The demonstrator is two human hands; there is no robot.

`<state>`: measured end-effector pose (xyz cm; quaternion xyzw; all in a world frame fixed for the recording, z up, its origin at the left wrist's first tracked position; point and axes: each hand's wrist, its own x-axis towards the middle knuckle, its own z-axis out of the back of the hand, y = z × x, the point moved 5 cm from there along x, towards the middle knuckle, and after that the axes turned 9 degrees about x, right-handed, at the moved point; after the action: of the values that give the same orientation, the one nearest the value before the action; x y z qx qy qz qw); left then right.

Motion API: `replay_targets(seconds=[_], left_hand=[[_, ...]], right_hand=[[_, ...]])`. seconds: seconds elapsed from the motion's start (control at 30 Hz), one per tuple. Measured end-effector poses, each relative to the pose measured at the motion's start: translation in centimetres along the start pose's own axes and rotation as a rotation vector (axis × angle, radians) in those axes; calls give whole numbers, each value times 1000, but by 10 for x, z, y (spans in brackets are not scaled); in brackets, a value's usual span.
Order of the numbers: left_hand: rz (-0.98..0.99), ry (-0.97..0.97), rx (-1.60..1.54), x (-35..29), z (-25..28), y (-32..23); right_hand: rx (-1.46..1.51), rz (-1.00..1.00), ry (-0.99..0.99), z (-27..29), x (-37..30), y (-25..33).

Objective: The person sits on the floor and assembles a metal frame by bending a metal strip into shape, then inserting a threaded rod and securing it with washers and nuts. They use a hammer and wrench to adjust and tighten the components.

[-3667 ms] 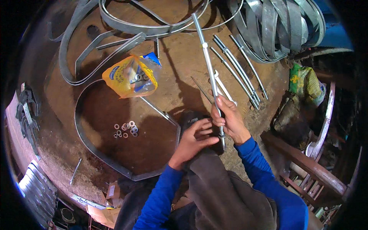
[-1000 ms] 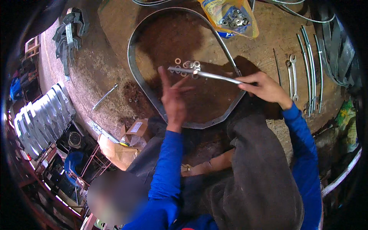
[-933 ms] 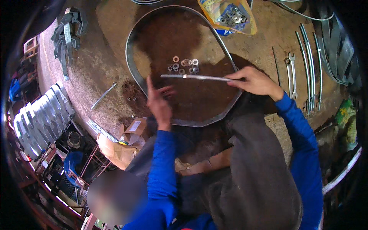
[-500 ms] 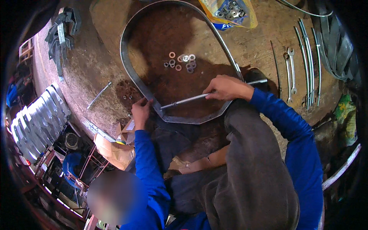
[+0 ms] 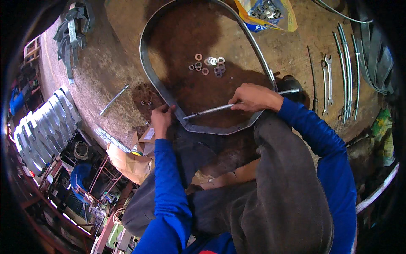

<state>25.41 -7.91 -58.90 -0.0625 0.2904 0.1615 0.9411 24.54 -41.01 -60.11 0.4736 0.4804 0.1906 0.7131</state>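
Note:
A bent metal band (image 5: 149, 73) forms a large rounded loop in front of me, its near end angled. My left hand (image 5: 162, 120) is closed at the band's lower left corner, its thumb and fingertips pinching the edge. Whether something small is also between these fingers is hidden. Across the near part of the loop lies a thin metal rod (image 5: 213, 110), its left end close to the corner's inner side. Fingers closed around the rod, my right hand (image 5: 259, 97) holds it near its middle; its right end reaches past the band.
Several washers (image 5: 205, 71) lie inside the loop. A yellow and blue bag of metal parts (image 5: 292, 19) is at the far side. Spanners (image 5: 330, 84) and long rods (image 5: 357, 80) lie at right. A short rod (image 5: 113, 100), metal brackets (image 5: 72, 34) and a cardboard box (image 5: 141, 165) are left.
The whole view has shifted slightly, so things appear farther right. Both hands keep their places on the band and the rod. A blurred patch at lower left is gone from view.

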Motion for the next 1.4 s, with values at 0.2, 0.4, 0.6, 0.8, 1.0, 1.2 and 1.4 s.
replay_targets(seconds=[0.2, 0.4, 0.6, 0.8, 1.0, 1.2, 1.4], left_hand=[[-7, 3, 76, -3, 4, -10], [9, 37, -1, 2, -5, 3], [25, 21, 20, 6, -7, 8], [81, -376, 277, -26, 6, -49], [-660, -133, 63, -56, -40, -129], [-608, 13, 38, -59, -56, -139], [-648, -122, -166, -51, -72, -122]], right_hand=[[-80, 56, -45, -24, 24, 4], [-155, 113, -96, -43, 47, 7], [-217, 150, -155, -51, 49, -2], [-231, 229, -234, -41, 57, -12], [-337, 215, -221, -45, 56, -19], [-424, 349, -198, -36, 54, -20], [-500, 426, -486, -14, 23, -19]])
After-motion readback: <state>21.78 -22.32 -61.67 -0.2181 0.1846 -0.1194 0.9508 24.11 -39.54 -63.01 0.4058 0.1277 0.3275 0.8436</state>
